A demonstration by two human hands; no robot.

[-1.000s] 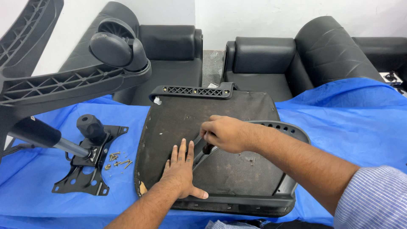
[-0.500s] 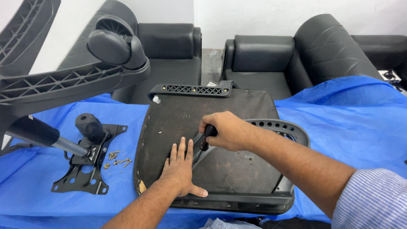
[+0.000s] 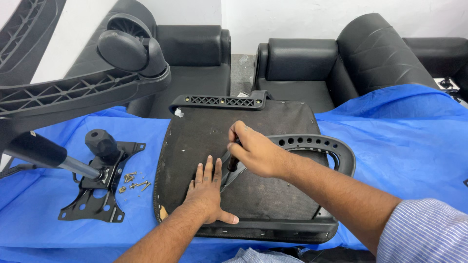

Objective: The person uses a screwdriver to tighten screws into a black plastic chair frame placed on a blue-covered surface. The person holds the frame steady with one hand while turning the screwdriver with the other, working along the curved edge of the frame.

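Both hands on the upturned seat pan: left hand flat, right hand fingers gripping a tool.

A tabletop covered by a blue sheet carried everything. At the centre lay an upturned black chair seat, underside up, with one armrest bracket along its twelve o'clock edge and a curved armrest at its three o'clock side. At nine o'clock from the seat sat a black metal tilt plate with a knob and a lever handle. Between plate and seat a small cluster of loose screws lay on the sheet, just beside the plate.
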